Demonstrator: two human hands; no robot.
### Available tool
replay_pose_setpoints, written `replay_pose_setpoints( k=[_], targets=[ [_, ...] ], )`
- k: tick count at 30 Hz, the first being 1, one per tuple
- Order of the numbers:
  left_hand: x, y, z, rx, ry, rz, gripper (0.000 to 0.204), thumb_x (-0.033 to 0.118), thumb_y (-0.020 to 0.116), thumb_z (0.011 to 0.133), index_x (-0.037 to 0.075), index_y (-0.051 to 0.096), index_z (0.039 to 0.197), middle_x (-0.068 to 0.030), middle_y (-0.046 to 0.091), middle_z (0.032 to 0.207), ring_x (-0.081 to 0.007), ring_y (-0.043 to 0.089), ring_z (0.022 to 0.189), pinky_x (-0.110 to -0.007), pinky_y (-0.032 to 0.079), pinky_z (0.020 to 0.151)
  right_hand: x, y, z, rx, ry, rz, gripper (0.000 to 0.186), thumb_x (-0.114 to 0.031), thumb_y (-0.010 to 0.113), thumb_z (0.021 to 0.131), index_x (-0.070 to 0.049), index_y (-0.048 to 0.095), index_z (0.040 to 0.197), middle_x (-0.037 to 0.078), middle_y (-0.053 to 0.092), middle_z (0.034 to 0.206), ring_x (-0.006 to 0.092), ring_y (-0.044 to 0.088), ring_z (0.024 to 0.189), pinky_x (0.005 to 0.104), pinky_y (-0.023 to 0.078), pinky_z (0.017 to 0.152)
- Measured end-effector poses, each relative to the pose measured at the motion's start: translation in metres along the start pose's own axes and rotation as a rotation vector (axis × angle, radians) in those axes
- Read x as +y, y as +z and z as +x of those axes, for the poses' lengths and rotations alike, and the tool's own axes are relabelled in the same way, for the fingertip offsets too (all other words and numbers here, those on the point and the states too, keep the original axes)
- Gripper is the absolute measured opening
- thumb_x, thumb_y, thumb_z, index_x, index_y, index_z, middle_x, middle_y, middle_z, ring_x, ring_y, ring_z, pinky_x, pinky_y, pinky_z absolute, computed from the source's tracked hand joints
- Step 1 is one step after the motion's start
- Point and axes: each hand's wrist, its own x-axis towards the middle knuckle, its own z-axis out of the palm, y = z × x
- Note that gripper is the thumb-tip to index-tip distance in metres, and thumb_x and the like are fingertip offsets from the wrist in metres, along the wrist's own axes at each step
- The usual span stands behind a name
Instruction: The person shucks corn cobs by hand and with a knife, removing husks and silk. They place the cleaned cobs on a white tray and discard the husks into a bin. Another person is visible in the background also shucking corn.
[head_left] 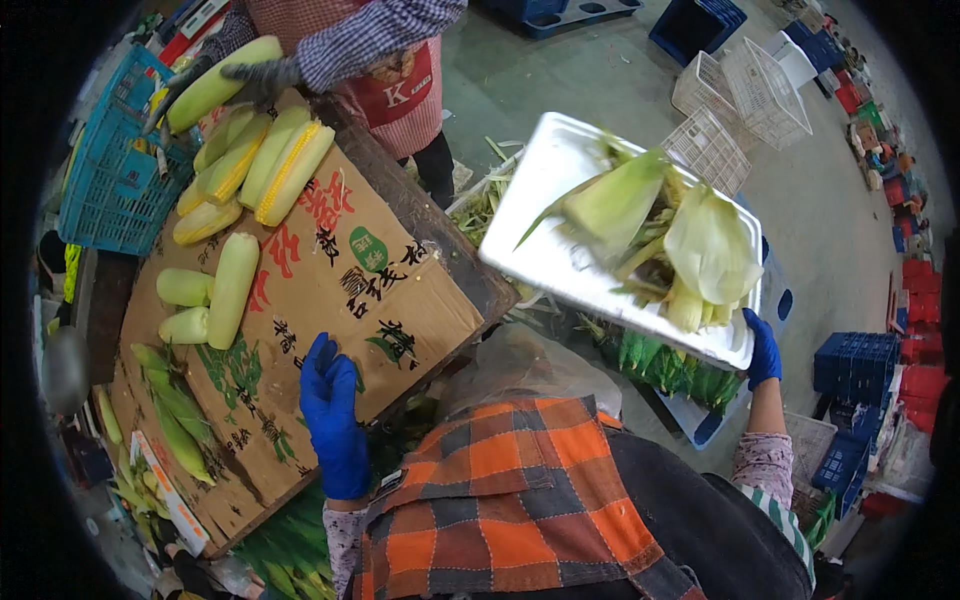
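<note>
My right hand (763, 347), in a blue glove, grips the near right corner of a white foam tray (560, 250) and holds it up, tilted. Pale green corn husks (690, 240) are piled on the tray. My left hand (333, 405), also in a blue glove, rests flat on a flattened brown cardboard sheet (340, 280) that covers the table. Several ears of corn (232, 285), part husked, lie on the cardboard to the left of that hand. At the far end a second person's grey-gloved hand (262, 77) holds an ear of corn (215, 85).
A blue plastic crate (110, 170) stands at the table's left. Unhusked green corn (670, 365) fills a bin under the tray. White wire baskets (745, 95) sit on the concrete floor, with blue crates (855, 365) and red crates (915, 300) stacked at the right.
</note>
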Motion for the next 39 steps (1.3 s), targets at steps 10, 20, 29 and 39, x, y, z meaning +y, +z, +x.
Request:
replay_pose_setpoints(
  k=[10, 20, 29, 39],
  targets=[
    [0.007, -0.007, -0.017, 0.129, -0.073, 0.067, 0.041, 0.015, 0.056, 0.098, 0.001, 0.051, 0.136, -0.0124, 0.053, 0.135, -0.0201, 0.051, 0.123, -0.034, 0.039, 0.106, -0.013, 0.032, 0.131, 0.140, -0.247, -0.228, 0.050, -0.032, 0.078, 0.078, 0.004, 0.066, 0.111, 0.010, 0.070, 0.096, 0.0178, 0.064, 0.077, 0.0335, 0.052, 0.071],
    [-0.006, -0.010, -0.030, 0.279, -0.219, 0.094, 0.036, 0.007, 0.056, 0.097, 0.002, 0.055, 0.132, -0.0094, 0.058, 0.132, -0.0187, 0.053, 0.121, -0.033, 0.041, 0.105, -0.044, 0.192, 0.223, 0.426, -0.353, -1.131, 0.086, -0.064, 0.079, 0.060, 0.005, 0.064, 0.111, 0.027, 0.066, 0.111, 0.0398, 0.065, 0.105, 0.0466, 0.051, 0.090],
    [-0.017, -0.014, -0.033, 0.308, -0.262, 0.081, 0.036, 0.008, 0.058, 0.096, 0.003, 0.056, 0.132, -0.0098, 0.058, 0.132, -0.0205, 0.053, 0.122, -0.034, 0.042, 0.105, -0.085, 0.262, 0.204, 0.283, -0.601, -1.314, 0.069, -0.047, 0.081, 0.066, -0.001, 0.059, 0.112, 0.024, 0.068, 0.104, 0.0405, 0.066, 0.096, 0.0476, 0.052, 0.082],
    [-0.013, -0.003, -0.022, 0.237, -0.277, 0.137, 0.041, 0.017, 0.059, 0.097, 0.004, 0.054, 0.135, -0.0123, 0.055, 0.135, -0.0234, 0.051, 0.124, -0.037, 0.039, 0.106, -0.082, 0.249, 0.196, 0.156, -0.929, -1.476, 0.073, -0.034, 0.079, 0.073, -0.006, 0.051, 0.134, 0.023, 0.065, 0.110, 0.0377, 0.063, 0.103, 0.0460, 0.051, 0.084]
  ],
)
